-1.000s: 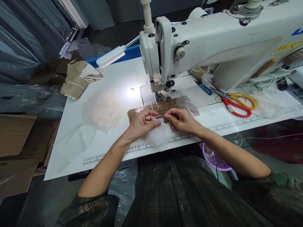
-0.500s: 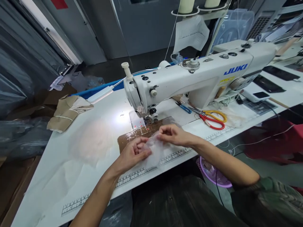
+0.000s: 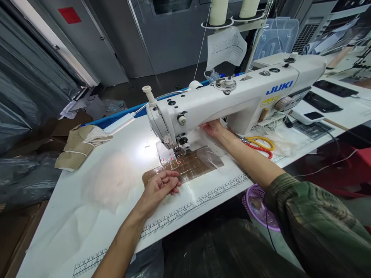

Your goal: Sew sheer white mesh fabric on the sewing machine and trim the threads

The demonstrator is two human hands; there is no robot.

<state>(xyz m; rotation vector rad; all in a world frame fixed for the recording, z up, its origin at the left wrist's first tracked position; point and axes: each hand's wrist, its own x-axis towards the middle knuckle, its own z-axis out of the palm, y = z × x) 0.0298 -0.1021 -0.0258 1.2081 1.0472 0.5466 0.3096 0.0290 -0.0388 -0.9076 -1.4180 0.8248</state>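
Brown, glossy strip [image 3: 191, 166] — wrinkled, long — lies by the curled left hand [image 3: 161, 186].

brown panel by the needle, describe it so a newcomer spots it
Find the white sewing machine with blue JUKI lettering. In front of its needle end, partly hidden by the left hand, lies a long, flat panel. Its shiny brown surface sets it apart from the white tabletop and the black-marked ruler.
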